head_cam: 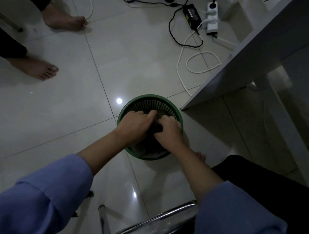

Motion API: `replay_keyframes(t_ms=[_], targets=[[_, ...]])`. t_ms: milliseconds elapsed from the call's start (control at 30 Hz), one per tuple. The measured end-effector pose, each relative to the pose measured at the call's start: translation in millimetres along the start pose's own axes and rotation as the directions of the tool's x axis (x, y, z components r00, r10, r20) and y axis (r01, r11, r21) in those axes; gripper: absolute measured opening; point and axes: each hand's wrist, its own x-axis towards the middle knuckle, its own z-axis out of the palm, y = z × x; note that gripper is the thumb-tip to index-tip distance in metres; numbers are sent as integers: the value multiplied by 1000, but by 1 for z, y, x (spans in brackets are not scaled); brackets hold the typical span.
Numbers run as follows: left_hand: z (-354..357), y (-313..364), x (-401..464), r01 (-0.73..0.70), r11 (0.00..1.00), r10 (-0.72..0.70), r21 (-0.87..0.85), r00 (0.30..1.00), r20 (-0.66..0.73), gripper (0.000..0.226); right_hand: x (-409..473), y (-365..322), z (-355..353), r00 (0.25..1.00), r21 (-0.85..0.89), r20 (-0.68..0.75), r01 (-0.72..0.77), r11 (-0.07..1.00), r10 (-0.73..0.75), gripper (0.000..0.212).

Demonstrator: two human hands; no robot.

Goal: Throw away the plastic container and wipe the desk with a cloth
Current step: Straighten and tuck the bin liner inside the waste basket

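Note:
A green slatted waste basket stands on the tiled floor beside the desk corner. Both my hands reach down over its mouth. My left hand and my right hand each have curled fingers gripping a dark object held between them above the basket's opening. The object is mostly hidden by my fingers, so I cannot tell its shape. Dark and pale rubbish lies at the basket's bottom.
The white desk juts in from the right. A power strip, a black adapter and looped cables lie on the floor behind. Another person's bare feet stand at left. A chrome chair frame is below me.

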Motion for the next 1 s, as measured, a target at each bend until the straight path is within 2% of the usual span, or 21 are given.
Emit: replay_keyframes(t_ms=[100,200,267,300,367,400,433,500,533,600,700,767,833,900,933,1000], targets=[[3,5,-7,103,992,-97,-72,992,76,28,0,1,2,1000,-93,-19,21,995,-23,20],[4,7,-12,211,969,-182,-128,962,205,29,0,5,5,998,-199,-38,46,979,-55,26],[1,5,-15,334,881,-221,-337,917,332,29,-1,5,6,992,-244,-95,52,968,-77,25],[0,3,-16,424,750,-215,-507,882,419,28,-2,4,6,990,-265,-117,50,963,-83,24],[2,-1,-18,573,319,-134,-755,816,563,23,-2,3,5,989,-289,-132,29,957,-70,21],[6,-2,-19,603,104,-101,-791,798,594,22,0,3,5,990,-277,-129,18,961,-56,17],[11,-2,-20,600,-95,-91,-794,789,607,22,1,4,6,992,-233,-119,4,972,-33,14],[23,2,-20,526,-455,-120,-718,763,635,23,5,4,7,994,-34,-95,-52,998,49,13],[27,5,-19,469,-592,-122,-655,752,648,23,6,3,8,993,75,-84,-77,994,84,12],[34,13,-17,347,-754,-116,-558,765,634,21,9,5,10,990,188,-76,-101,977,117,13],[39,28,-16,221,-826,-140,-519,811,568,29,9,8,6,983,415,26,-177,892,183,10],[42,37,-15,180,-789,-210,-587,819,534,33,8,7,1,966,509,105,-255,822,235,9],[45,43,-14,181,-670,-303,-720,819,487,34,10,2,-4,914,598,210,-402,694,348,15],[48,47,-16,196,-518,-367,-833,828,423,38,10,-2,-8,838,602,350,-544,585,419,22],[51,48,-17,207,-448,-391,-870,829,399,39,11,-3,-9,831,578,392,-556,597,394,24],[54,49,-19,232,-335,-418,-913,832,365,42,10,0,-7,862,531,415,-489,692,291,34]])
